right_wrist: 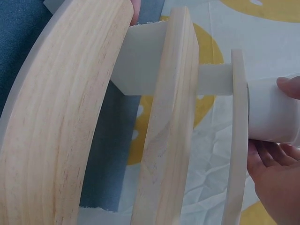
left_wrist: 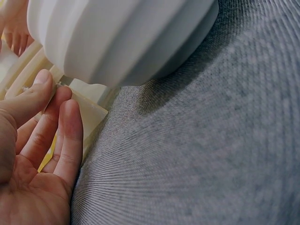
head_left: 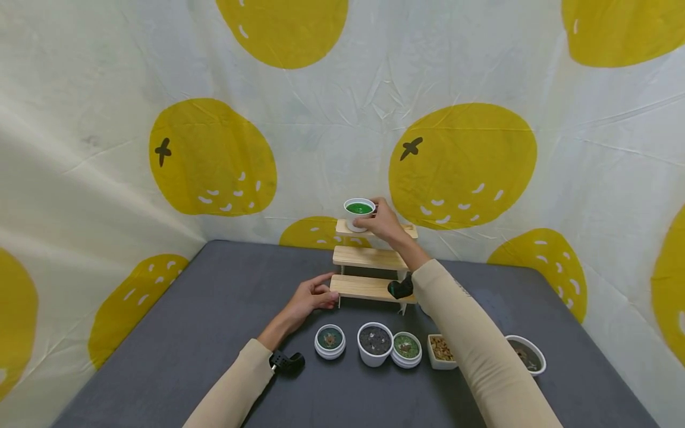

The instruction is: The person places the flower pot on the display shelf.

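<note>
A three-tier wooden stand (head_left: 369, 257) with pale steps stands at the back of the dark table. My right hand (head_left: 384, 224) holds a small white cup (head_left: 360, 208) with bright green contents, thumb on one side and fingers on the other. In the right wrist view the cup's base (right_wrist: 269, 112) is right at the top step (right_wrist: 236, 140), near the step's left end. My left hand (head_left: 307, 300) is at the left end of the lowest step, pinching its corner between thumb and fingers. In the left wrist view a ribbed white pot (left_wrist: 122, 37) partly covers the stand.
In front of the stand are a small ribbed pot (head_left: 329, 342), a white pot of dark grit (head_left: 374, 340), a pot with green filling (head_left: 407, 349) and a square dish of brown pebbles (head_left: 442, 351). A white bowl (head_left: 537, 364) is partly behind my right sleeve. Patterned cloth (head_left: 332, 148) hangs behind.
</note>
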The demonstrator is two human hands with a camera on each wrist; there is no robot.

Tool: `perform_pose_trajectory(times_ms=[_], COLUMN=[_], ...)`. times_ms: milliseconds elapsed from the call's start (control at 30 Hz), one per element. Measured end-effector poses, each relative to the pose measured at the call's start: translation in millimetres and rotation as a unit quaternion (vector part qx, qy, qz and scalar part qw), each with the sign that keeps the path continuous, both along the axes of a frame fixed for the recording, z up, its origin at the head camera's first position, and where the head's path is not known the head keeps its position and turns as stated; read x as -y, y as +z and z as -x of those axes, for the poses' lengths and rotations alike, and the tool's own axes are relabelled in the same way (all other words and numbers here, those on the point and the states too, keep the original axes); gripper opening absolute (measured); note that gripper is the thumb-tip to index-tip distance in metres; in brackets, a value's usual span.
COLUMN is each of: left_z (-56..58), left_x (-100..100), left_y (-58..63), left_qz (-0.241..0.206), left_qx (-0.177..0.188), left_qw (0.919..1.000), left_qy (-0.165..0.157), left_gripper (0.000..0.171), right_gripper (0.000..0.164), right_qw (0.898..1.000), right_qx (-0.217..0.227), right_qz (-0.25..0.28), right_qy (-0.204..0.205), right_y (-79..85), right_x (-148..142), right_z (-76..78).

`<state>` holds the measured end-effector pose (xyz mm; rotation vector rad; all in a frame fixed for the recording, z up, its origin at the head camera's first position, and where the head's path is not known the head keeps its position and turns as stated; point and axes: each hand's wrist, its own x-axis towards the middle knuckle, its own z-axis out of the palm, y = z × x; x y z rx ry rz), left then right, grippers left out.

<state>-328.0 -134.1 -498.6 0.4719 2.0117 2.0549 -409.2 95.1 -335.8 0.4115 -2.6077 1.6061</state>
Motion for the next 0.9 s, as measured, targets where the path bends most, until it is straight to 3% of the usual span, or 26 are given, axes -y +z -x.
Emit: perform_pose_trajectory(times_ms=[500,667,900], left_z=[-0.9,-0.5,-1.2], left_x=[1,2,1], left_y=[-2.0,-1.7,-1.6], left_qz=[0.001,0.003,0.015], left_qx=[-0.003,0.000,0.001], left_qw=[1.0000,1.0000,0.9998], left_qy=[0.008,0.008,0.008], left_gripper=[0.071,0.071,0.072], right_gripper=[0.090,0.091,0.091], right_qw=[0.999,0.999,0.998], right_qx=[0.023,0.033,0.035], right_qz=[0.025,0.025,0.047], right_qy=[0.010,0.012,0.002], right_y=[4.5,10.7,14.9], right_x=[-18,-34,-67], right_z=[-11.3,-28.4,-68.3])
